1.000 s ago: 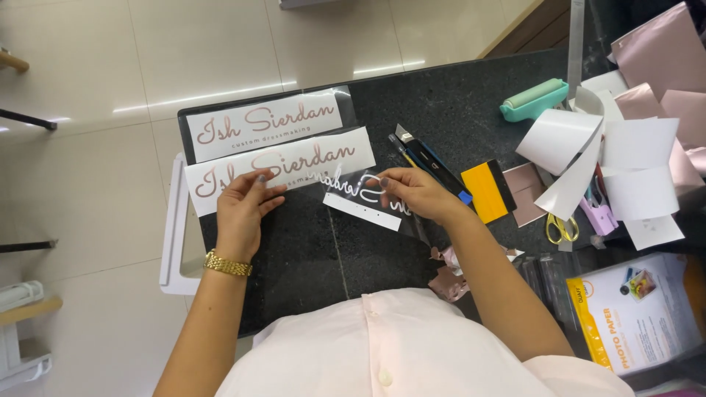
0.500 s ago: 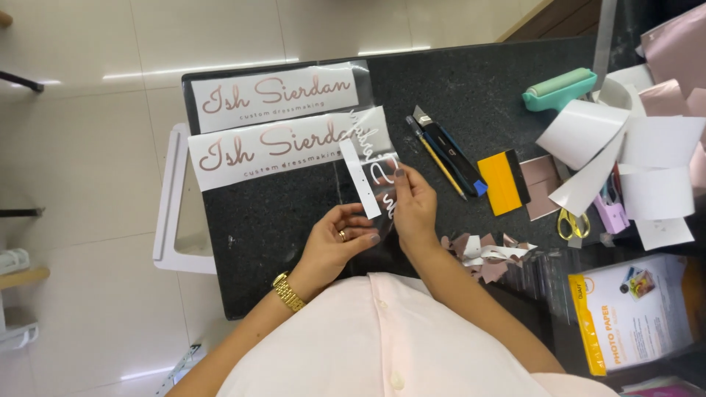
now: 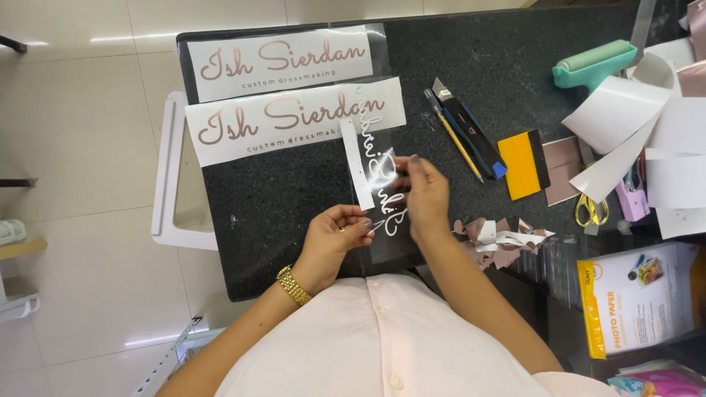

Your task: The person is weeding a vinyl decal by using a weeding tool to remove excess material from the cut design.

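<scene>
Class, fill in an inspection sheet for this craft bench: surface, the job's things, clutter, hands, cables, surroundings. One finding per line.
Surface: dark speckled stone worktop.
Job's things: clear film sheet with white script lettering; a white backing strip stands away from it.
Clutter: two lettered white signs, pencil, utility knife, yellow squeegee, green roller, scissors, paper offcuts, loose white sheets.
Hands: left hand pinches the film's lower edge; right hand grips its right side.
Cables: nothing seen.
Surroundings: pale tiled floor, white frame beside the worktop.
</scene>
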